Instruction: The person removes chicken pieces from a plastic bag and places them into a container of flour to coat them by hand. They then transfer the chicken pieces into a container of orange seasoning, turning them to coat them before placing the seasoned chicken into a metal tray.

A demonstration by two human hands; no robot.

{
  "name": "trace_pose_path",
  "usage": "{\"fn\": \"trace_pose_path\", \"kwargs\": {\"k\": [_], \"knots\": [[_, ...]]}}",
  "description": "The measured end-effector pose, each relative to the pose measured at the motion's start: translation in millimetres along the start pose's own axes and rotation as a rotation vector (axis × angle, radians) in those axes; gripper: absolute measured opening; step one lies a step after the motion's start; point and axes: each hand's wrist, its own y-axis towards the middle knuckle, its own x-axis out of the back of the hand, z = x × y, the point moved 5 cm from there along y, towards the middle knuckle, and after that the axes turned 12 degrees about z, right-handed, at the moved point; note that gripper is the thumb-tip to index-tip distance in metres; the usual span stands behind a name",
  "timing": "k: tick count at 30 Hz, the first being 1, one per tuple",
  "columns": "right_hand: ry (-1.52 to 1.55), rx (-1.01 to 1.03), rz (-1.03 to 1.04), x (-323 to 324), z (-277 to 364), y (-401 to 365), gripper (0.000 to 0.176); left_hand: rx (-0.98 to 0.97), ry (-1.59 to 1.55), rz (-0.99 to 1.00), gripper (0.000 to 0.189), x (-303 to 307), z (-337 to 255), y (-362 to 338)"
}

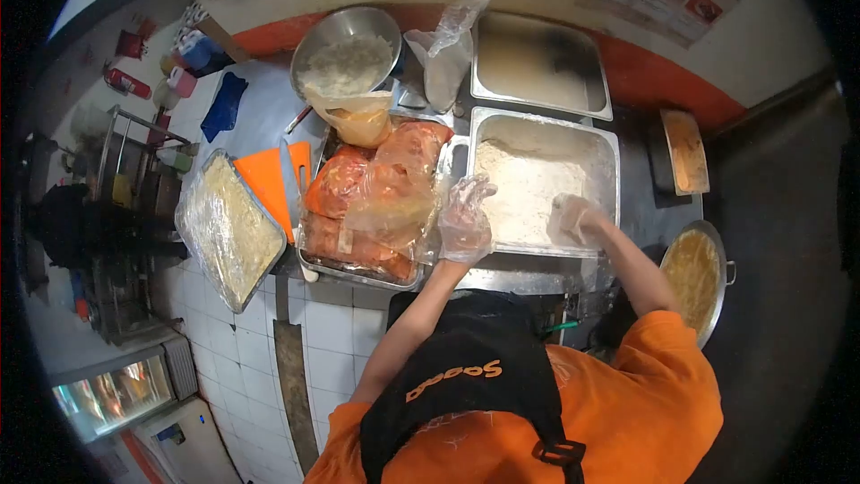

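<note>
While the head view bends into black at its borders, your right hand [573, 220] sits low in the flour tray [609, 139], whitened under a clear glove. Its fingers look curled inward, but you cannot tell whether they grip anything. Your left hand [466, 215] rests with fingers spread and loose at the seam between that tray and the meat tray [358, 271], touching the crumpled plastic bag [394, 193] that hides much of the red meat. Open flour lies ahead of both hands. Beyond it, an empty steel pan [537, 58] and a bowl of white shreds [345, 58] crowd the wall. A wrapped tray [228, 229] and an orange board [269, 179] fill the left. A pot [694, 273] sits right of your forearm.
</note>
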Motion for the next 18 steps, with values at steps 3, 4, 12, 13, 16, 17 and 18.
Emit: {"fn": "trace_pose_path", "kwargs": {"k": [3,4,12,13,16,17,18], "knots": [[0.216,-0.019,0.128,-4,3,13,0.016,0.021,-0.063,-0.006,0.047,-4,3,-1],[0.197,-0.005,0.141,-8,14,14,0.016,0.025,-0.046,-0.026,0.047,0,4,1],[0.270,-0.144,0.139,-48,65,23,0.013,-0.035,0.047,-0.093,0.038,-2,1,1],[0.345,-0.092,0.114,-53,62,37,0.012,-0.040,0.046,-0.080,0.040,-5,4,2],[0.689,-0.010,0.048,-66,69,52,0.008,-0.017,0.062,-0.052,0.041,0,3,-1],[0.975,0.026,-0.018,-67,74,47,0.005,-0.017,0.021,-0.057,0.041,-1,5,0],[0.974,0.022,-0.023,-62,79,41,0.005,-0.018,-0.025,-0.055,0.042,-2,5,0]]}}
